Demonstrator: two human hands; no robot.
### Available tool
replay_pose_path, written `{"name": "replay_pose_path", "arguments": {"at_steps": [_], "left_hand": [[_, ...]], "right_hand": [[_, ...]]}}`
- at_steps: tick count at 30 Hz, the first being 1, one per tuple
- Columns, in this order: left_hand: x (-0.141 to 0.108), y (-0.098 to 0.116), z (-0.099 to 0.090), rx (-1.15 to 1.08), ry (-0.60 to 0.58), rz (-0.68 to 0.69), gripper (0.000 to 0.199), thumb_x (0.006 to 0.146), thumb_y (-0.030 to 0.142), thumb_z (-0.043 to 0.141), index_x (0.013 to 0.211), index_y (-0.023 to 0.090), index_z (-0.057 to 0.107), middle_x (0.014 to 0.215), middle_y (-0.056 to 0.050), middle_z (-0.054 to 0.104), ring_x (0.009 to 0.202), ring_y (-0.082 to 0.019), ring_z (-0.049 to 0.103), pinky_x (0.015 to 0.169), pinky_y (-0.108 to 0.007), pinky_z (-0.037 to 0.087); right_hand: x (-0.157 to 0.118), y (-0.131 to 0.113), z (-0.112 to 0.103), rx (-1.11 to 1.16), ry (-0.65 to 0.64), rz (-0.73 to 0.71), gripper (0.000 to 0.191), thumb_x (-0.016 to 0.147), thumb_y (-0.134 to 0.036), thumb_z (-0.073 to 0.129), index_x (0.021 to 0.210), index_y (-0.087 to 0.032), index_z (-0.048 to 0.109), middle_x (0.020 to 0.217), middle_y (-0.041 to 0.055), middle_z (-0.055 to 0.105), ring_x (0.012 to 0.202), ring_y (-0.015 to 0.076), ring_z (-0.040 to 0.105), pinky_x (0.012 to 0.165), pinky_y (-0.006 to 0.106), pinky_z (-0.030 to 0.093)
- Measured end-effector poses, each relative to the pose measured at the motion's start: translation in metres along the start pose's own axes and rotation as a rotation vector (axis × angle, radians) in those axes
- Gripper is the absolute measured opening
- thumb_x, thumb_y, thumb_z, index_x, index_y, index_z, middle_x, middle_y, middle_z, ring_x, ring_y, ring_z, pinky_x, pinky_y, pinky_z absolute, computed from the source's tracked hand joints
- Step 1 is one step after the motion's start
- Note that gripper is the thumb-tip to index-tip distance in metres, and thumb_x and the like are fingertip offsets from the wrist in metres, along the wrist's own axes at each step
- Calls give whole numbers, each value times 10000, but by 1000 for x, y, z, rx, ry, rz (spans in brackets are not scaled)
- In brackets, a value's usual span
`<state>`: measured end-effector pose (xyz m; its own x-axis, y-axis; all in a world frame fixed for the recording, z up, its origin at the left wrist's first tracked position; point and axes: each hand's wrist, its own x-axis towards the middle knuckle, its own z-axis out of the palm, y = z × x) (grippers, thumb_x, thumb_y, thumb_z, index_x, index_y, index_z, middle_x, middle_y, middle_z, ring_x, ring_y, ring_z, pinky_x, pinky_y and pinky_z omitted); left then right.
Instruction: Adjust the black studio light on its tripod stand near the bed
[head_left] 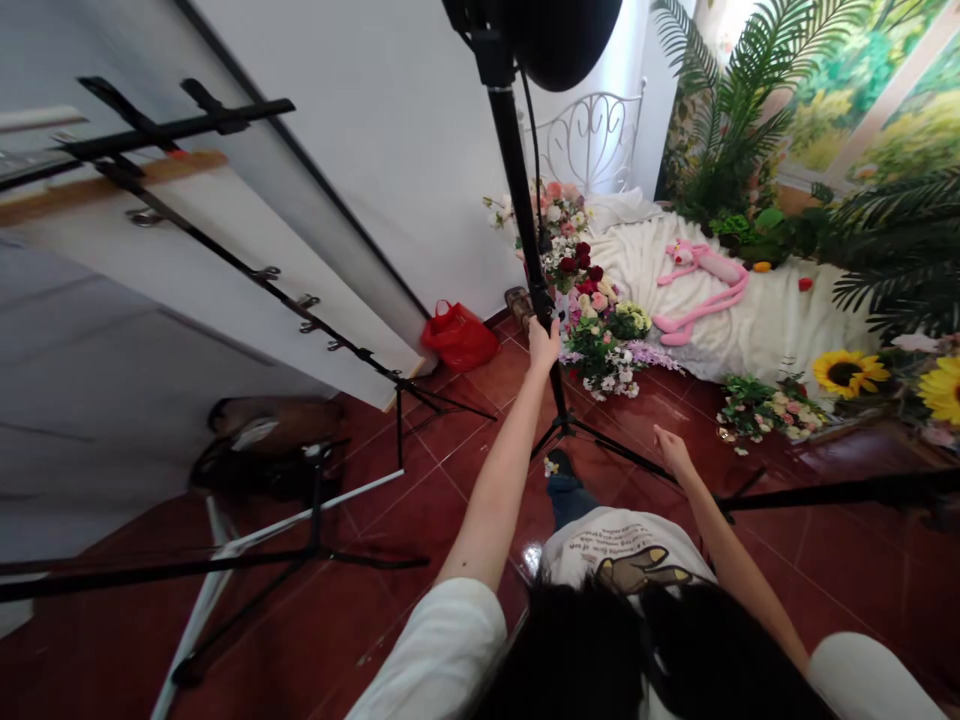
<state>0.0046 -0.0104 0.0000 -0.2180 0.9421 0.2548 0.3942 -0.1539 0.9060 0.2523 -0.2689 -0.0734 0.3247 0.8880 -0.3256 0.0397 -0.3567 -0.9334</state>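
I see the stand (519, 180) rising just before the bed (780, 310), beside the flowers (592, 300) at its left end. Its long axis runs upright, from spread feet on the floor to a black lamp (574, 40). The left hand (544, 347) is the nearer: the stand lies right at it, ahead of an outstretched arm, and the fingers look wrapped around it. The right hand (673, 452) is out in front of the bed, loosely curled; I can't tell whether its palm hides anything. From that hand, the stand's upright lies ahead and leftward, well apart.
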Motion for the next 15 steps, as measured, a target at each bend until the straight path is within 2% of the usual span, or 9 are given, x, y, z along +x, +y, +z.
{"name": "replay_pose_path", "arguments": {"at_steps": [3,5,7,8,11,13,15], "left_hand": [[5,-9,8,-32,-47,-5,319,948,457,488,1112,191,422,1200,-172,598,1148,-243,616,1038,-399,447],[8,-18,10,-75,-53,57,336,944,476,489,1115,201,398,1205,-163,578,1159,-229,600,1053,-395,434],[11,-26,11,-124,-62,116,352,938,506,487,1102,212,385,1179,-143,568,1153,-221,589,1062,-402,426],[13,-30,12,-146,-66,132,359,933,523,489,1091,219,383,1158,-130,564,1140,-218,587,1061,-407,425],[16,-36,14,-198,-69,148,366,923,550,503,1063,234,385,1102,-98,551,1099,-213,585,1043,-415,438],[17,-38,15,-219,-59,154,364,922,552,509,1059,236,392,1082,-88,542,1079,-209,581,1030,-416,448],[16,-37,16,-232,-47,152,365,922,550,513,1061,231,405,1070,-85,535,1072,-209,579,1023,-420,452]], "right_hand": [[32,-41,34,-55,-99,-102,614,718,-798,566,515,-228,456,424,-43,380,380,91,334,384,243,279],[58,-77,64,-95,-184,-160,614,789,-760,545,515,-219,448,424,-46,377,385,83,349,389,224,291],[88,-114,99,-144,-249,-157,573,853,-691,555,555,-207,487,421,-52,388,360,75,351,370,210,277],[104,-133,118,-143,-247,-152,530,872,-661,568,619,-196,541,443,-51,427,355,73,358,364,206,289],[145,-179,169,-114,-201,-154,482,909,-624,563,797,-161,636,599,7,604,435,81,486,439,198,433],[165,-196,193,-149,-164,-120,519,921,-631,532,833,-137,666,675,54,658,506,112,574,503,225,502],[180,-201,205,-234,-99,-103,551,916,-636,527,825,-117,690,692,87,673,546,146,620,537,257,530]]}}
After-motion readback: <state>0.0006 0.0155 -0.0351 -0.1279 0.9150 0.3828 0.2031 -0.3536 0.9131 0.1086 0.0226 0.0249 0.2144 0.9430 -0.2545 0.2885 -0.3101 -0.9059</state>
